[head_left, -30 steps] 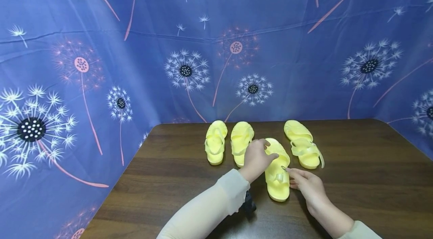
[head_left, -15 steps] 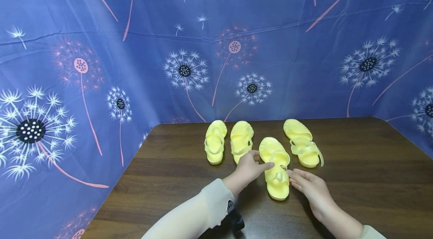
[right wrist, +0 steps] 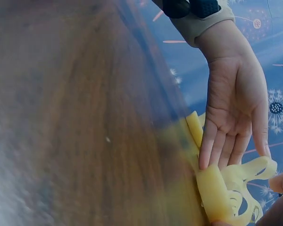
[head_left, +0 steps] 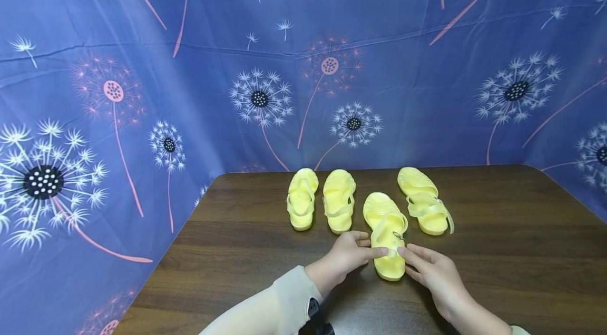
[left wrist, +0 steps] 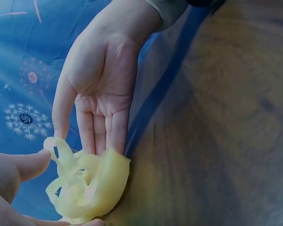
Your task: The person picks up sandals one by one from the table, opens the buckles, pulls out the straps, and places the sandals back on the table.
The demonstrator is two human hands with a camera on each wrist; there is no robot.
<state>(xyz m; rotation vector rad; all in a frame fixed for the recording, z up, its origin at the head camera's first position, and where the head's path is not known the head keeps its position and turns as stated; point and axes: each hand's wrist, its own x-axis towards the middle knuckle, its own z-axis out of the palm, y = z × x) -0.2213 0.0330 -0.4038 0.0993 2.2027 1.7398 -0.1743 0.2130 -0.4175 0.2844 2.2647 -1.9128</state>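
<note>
A yellow sandal [head_left: 390, 269] lies on the table nearest me, toe pointing away, between my hands. My left hand [head_left: 343, 256] is at its left side, thumb on the heel strap and fingers along the sole's side. From the right, my right hand [head_left: 436, 269] holds it likewise, its thumb near the other thumb and a small metal buckle [head_left: 398, 235]. In the left wrist view, the strap [left wrist: 68, 165] stands up in a loop between the two thumbs. The right wrist view shows straight right fingers [right wrist: 217, 146] against the sandal's side.
Two more yellow sandals, one at far left [head_left: 302, 203] and one beside it [head_left: 339, 200], stand near the back edge. A further sandal [head_left: 424, 203] with a loose strap lies at back right. Behind the brown table [head_left: 498, 250] hangs a blue dandelion-print cloth [head_left: 408, 71].
My left hand has come down toward me from the sandal's front part to its heel strap. My right thumb has shifted slightly toward the heel. The sandal's toe has swung a little left.
</note>
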